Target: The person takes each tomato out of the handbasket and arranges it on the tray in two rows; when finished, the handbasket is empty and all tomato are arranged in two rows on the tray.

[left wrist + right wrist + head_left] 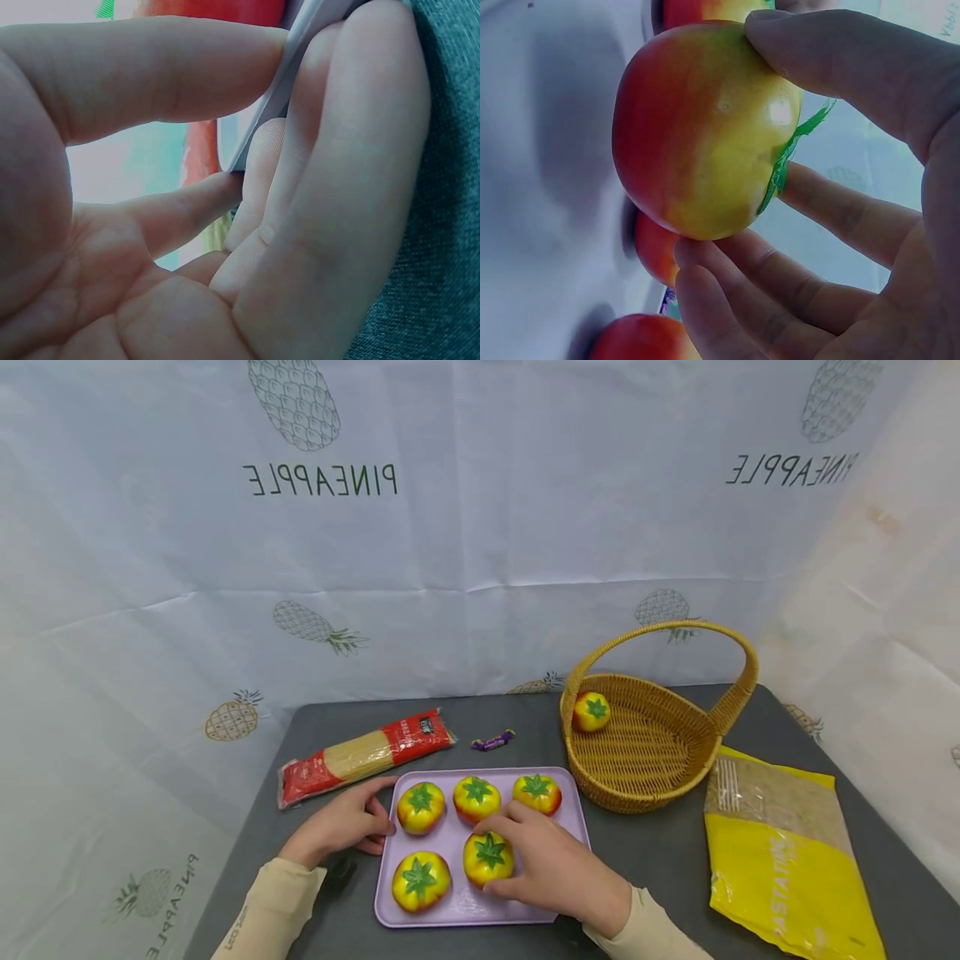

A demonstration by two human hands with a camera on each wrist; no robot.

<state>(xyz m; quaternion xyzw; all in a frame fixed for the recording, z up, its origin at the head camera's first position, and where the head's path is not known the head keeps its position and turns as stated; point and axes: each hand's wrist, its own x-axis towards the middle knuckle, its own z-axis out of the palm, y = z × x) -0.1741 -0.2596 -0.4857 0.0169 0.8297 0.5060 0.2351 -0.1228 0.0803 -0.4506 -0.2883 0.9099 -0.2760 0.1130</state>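
Observation:
My right hand (551, 864) holds a yellow-red tomato (488, 860) with a green leafy top, thumb on one side and fingers on the other. In the right wrist view this tomato (705, 131) seems slightly above the tray, its shadow lying apart from it. Several similar tomatoes stay on the lilac tray (465, 912), one at its front left (421, 882). At the tray's left edge is my left hand (341, 822). The left wrist view shows its thumb (172, 67) on the upper side of the rim and other fingers under it, pinching the tray.
A wicker basket (637, 752) with a tall handle stands right of the tray, one tomato (592, 712) inside. A yellow pasta bag (787, 860) lies at the right. Behind the tray lie a red noodle packet (367, 756) and a purple-wrapped candy (492, 741).

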